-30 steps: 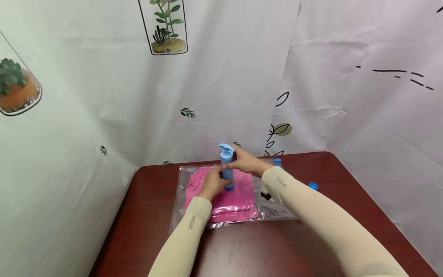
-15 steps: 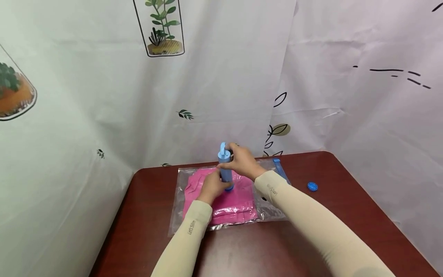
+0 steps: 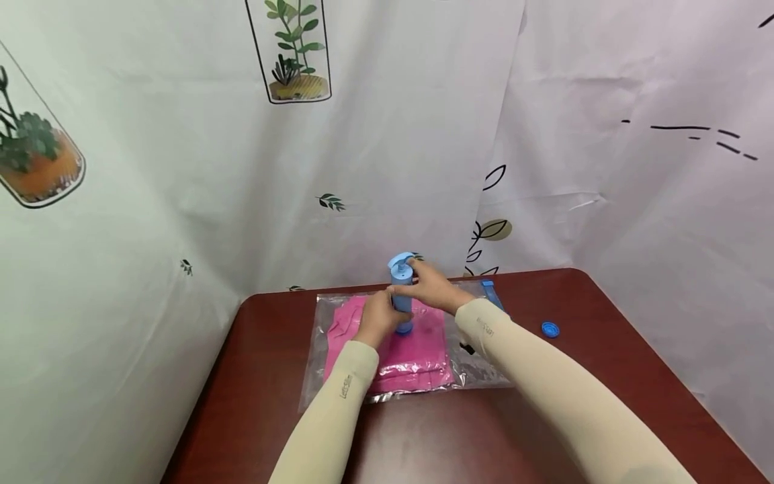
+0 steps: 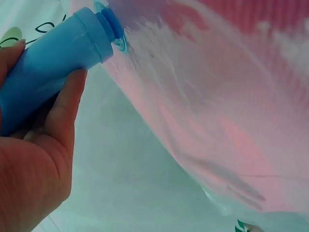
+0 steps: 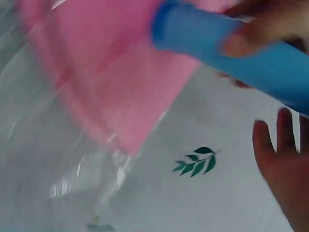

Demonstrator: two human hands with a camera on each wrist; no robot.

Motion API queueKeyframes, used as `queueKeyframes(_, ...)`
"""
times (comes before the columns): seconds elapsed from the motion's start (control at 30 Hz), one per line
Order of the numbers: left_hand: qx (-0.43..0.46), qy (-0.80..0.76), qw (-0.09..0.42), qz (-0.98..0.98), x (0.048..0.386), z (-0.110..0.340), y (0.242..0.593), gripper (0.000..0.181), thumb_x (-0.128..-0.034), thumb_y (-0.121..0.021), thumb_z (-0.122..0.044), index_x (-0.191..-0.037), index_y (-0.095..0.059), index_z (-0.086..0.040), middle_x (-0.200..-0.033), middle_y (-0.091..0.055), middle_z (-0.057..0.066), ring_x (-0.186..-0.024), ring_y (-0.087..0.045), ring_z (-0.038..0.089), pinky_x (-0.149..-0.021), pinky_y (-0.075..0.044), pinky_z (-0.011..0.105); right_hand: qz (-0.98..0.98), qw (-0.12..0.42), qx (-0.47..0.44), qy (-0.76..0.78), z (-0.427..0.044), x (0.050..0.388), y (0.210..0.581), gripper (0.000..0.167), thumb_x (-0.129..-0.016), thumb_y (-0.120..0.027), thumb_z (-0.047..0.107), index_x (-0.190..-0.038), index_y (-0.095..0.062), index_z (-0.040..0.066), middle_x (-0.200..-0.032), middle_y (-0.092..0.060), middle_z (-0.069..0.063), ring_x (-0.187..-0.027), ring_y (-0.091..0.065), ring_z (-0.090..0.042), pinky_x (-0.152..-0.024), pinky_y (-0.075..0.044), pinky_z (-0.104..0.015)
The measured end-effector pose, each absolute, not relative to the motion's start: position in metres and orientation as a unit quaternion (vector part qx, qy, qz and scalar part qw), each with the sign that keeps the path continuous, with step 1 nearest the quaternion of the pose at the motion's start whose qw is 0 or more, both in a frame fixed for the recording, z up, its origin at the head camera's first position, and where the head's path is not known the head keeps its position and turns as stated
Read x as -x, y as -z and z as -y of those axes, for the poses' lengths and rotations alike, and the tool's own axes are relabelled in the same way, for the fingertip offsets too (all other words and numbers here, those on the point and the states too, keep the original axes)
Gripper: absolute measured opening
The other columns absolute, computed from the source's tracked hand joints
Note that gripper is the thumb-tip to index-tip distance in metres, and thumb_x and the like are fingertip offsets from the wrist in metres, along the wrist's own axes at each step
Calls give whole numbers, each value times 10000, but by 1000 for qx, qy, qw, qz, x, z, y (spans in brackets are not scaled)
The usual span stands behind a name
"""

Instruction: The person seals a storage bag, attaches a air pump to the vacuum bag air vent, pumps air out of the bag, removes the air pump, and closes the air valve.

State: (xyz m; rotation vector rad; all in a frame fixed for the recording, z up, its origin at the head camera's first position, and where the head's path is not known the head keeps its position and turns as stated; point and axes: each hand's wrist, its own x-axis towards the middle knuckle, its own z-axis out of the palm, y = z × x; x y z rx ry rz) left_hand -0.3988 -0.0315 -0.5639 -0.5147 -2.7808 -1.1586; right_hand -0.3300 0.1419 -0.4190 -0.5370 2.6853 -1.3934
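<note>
A blue hand pump [image 3: 402,277] stands nearly upright on a clear plastic bag [image 3: 320,349] holding folded pink cloth [image 3: 417,356]. Low on its barrel, my left hand [image 3: 377,317] grips it with thumb and fingers. My right hand [image 3: 432,290] holds the upper end, its thumb against the barrel and its fingers by the light-blue handle [image 3: 399,259]. In the left wrist view the pump's narrow lower end [image 4: 112,24] meets a round fitting on the bag. Fingers of my right hand [image 5: 285,164] show beside the pump [image 5: 207,38] in the right wrist view, which is blurred.
A round blue cap [image 3: 550,329] lies on the dark red table [image 3: 471,437], right of the bag. Near the bag's far right corner is a blue strip [image 3: 492,292]. A white printed curtain [image 3: 387,168] hangs behind the table.
The pump's handle has turned about the barrel, seen broadside, then end-on, now at an angle, with my right hand at it. My left hand keeps its hold low on the pump.
</note>
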Motion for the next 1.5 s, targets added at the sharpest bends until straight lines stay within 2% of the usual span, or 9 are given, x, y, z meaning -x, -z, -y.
queueKeyframes(0.13, 174, 388, -3, 905, 404, 34, 565, 472, -771, -1011, -288, -1148, -811, -87, -1038, -853, 49, -938, -796, 194, -926, -684, 444, -811, 98, 223, 531, -148, 335, 407, 550, -1067, -687, 85, -1593, -595, -47, -1646, -635, -229, -1599, -553, -410, -1346, -451, -543)
queueKeyframes(0.33, 167, 391, -17, 905, 399, 35, 563, 526, -772, -1003, -259, -1224, -807, -75, -1096, -849, 75, -984, -781, 217, -964, -679, 466, -833, 93, 229, 494, -155, 337, 405, 498, -1078, -768, 127, -1538, -660, -31, -1518, -739, -206, -1427, -702, -317, -1242, -560, -462)
queueKeyframes(0.53, 175, 376, -24, 910, 392, 38, 565, 557, -817, -985, -281, -1294, -791, -69, -1126, -856, 69, -1001, -791, 203, -968, -679, 454, -892, -34, 189, 409, -146, 332, 416, 507, -963, -934, 343, -1324, -706, 70, -1099, -773, -79, -982, -703, -186, -921, -602, -370)
queueKeyframes(0.8, 178, 402, 39, 897, 363, 38, 530, 765, -856, -999, -438, -1463, -719, -67, -1296, -838, 156, -1186, -816, 342, -1059, -660, 514, -916, -146, 137, 349, -127, 333, 425, 465, -938, -949, 404, -1075, -634, 90, -855, -646, -29, -753, -568, -181, -699, -485, -318)
queueKeyframes(0.93, 176, 405, 79, 894, 365, 41, 534, 681, -790, -1034, -388, -1341, -790, -71, -1219, -860, 148, -1148, -828, 332, -1032, -666, 512, -917, -127, 166, 338, -126, 333, 427, 521, -970, -915, 448, -1178, -626, 67, -956, -692, -85, -829, -647, -225, -757, -549, -365)
queueKeyframes(1.03, 190, 405, 48, 893, 369, 41, 534, 576, -752, -1021, -249, -1243, -823, -22, -1167, -863, 189, -1098, -836, 361, -995, -681, 527, -895, -36, 203, 396, -136, 330, 425, 582, -1022, -872, 354, -1432, -610, 34, -1239, -730, -154, -1124, -732, -302, -976, -626, -423)
queueKeyframes(1.2, 219, 398, -9, 891, 378, 42, 533, 510, -770, -990, -167, -1205, -808, 28, -1123, -858, 188, -1028, -834, 327, -918, -698, 468, -811, 115, 227, 527, -153, 334, 411, 705, -1039, -764, 49, -1695, -507, 53, -1668, -600, -230, -1572, -567, -417, -1305, -492, -568)
queueKeyframes(1.37, 181, 405, -76, 893, 358, 43, 493, 536, -827, -966, -69, -1301, -763, 80, -1252, -826, 259, -1195, -803, 427, -1064, -661, 559, -829, 112, 240, 493, -155, 340, 401, 534, -1016, -825, 70, -1531, -686, 61, -1476, -729, -194, -1380, -729, -324, -1175, -610, -459)
queueKeyframes(1.5, 189, 400, -50, 895, 376, 46, 534, 593, -849, -975, -149, -1366, -743, 28, -1233, -837, 208, -1167, -815, 361, -1037, -676, 502, -864, 67, 246, 435, -151, 338, 401, 328, -975, -903, 143, -1253, -746, 66, -1248, -757, -118, -1214, -799, -270, -1044, -658, -399)
